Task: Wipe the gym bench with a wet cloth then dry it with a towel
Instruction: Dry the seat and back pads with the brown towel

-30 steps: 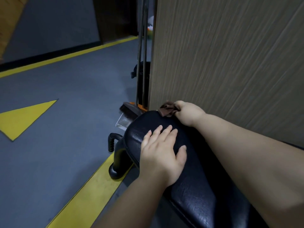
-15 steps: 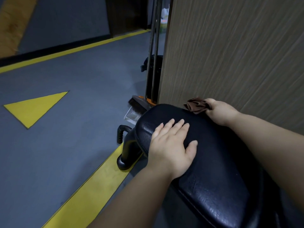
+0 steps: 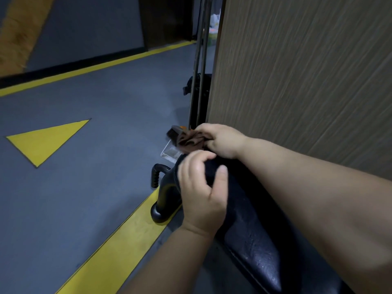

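A black padded gym bench (image 3: 252, 236) runs from the lower right toward the middle of the view. My right hand (image 3: 222, 140) is closed on a crumpled brown cloth (image 3: 189, 141), held just past the bench's far end. My left hand (image 3: 201, 187) hovers over the pad's far end with its fingers curled and apart, holding nothing; its fingertips are close to the cloth. The far end of the pad is partly hidden by both hands.
A wood-grain panel (image 3: 307, 81) stands close along the bench's right side. Past the bench end lie a brush (image 3: 175, 131) and a clear dustpan (image 3: 169, 152), with upright poles (image 3: 200, 60) behind. The bench's black foot (image 3: 162, 209) rests on a yellow floor stripe (image 3: 118, 247).
My left hand has lifted off the pad and curled its fingers toward the cloth. My right hand has carried the cloth from the pad's far right edge toward the far end.
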A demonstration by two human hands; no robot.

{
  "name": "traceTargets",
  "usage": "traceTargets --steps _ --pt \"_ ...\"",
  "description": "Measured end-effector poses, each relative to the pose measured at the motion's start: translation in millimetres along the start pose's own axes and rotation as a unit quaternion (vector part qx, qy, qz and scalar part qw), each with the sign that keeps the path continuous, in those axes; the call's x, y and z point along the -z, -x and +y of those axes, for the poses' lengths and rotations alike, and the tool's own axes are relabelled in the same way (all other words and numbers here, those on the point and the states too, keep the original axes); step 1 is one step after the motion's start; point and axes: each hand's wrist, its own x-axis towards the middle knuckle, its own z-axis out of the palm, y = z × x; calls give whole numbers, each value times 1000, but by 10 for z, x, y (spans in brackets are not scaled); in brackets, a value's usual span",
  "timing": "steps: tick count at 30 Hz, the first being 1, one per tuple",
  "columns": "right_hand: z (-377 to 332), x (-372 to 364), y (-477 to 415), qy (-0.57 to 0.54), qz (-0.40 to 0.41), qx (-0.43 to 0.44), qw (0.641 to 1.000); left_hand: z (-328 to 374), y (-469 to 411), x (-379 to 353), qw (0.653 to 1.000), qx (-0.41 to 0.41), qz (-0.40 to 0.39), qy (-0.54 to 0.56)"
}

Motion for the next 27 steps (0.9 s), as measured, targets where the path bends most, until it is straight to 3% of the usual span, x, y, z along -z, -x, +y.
traceTargets --steps 3,5,8,11,14,17,19,22,27 --pt "-261 -112 -8 42 -27 62 997 -156 -253 108 996 -3 82 -26" --pt "-312 -155 28 7 -34 66 997 -277 -433 182 994 38 95 -36" --pt "-253 -113 226 -87 -37 81 992 -409 -658 217 992 125 -23 12" --pt "-115 -37 525 -151 48 47 986 -547 -875 172 948 241 -206 -9" --pt "-36 -64 841 -67 72 -54 994 -575 -1033 187 916 269 -278 -105" --pt "-105 -188 997 73 -3 -94 993 -497 -1110 161 892 216 -330 -220" --pt "-142 -264 1006 134 -30 -102 985 -475 -1126 111 892 212 -329 -225" --pt "-136 -289 1006 151 -27 -107 982 -501 -1060 63 901 271 -311 -133" --pt "-136 -289 1020 153 -22 -107 982 -508 -769 194 928 324 -182 -7"
